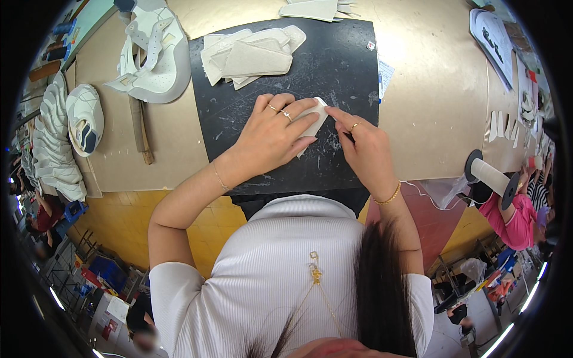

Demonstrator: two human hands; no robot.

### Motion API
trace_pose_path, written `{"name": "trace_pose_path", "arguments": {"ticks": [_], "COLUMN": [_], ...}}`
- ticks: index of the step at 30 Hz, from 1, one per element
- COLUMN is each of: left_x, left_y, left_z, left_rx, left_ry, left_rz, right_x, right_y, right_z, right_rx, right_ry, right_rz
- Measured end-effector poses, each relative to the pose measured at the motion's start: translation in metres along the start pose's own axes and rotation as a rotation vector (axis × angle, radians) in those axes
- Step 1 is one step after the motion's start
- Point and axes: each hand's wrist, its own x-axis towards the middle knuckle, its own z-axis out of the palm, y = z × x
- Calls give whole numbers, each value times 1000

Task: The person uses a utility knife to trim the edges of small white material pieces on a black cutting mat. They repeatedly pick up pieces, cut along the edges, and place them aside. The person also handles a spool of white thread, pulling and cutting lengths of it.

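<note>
Left hand [267, 134]: fingers spread over the pale piece [319, 123]
Right hand [366, 146]: index fingertip at its far end; pinching, cannot tell
Black mat [346, 71]: beneath, bearing 1 pale stack [256, 58]

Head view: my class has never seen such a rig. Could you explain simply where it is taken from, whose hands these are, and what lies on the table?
These are a person's own bare hands, with no robot. A fisheye camera worn on the head looks down, bending straight edges. The left hand steadies a pale flat piece on a black mat; the right hand reaches its far end with an index fingertip. Beyond lies a pile of similar pieces. On the worktable, white shoe uppers lie to the left, and a spool of pale thread to the right.
</note>
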Motion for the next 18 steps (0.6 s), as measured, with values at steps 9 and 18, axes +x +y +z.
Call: {"name": "trace_pose_path", "arguments": {"ticks": [9, 18], "left_x": [1, 7], "left_y": [-1, -15], "left_z": [-1, -5], "left_rx": [11, 167], "left_ry": [3, -41], "left_rz": [20, 214], "right_x": [-1, -2], "right_y": [-2, -7], "right_z": [1, 0], "right_rx": [-76, -252], "right_ry": [8, -30], "right_rz": [-29, -19]}}
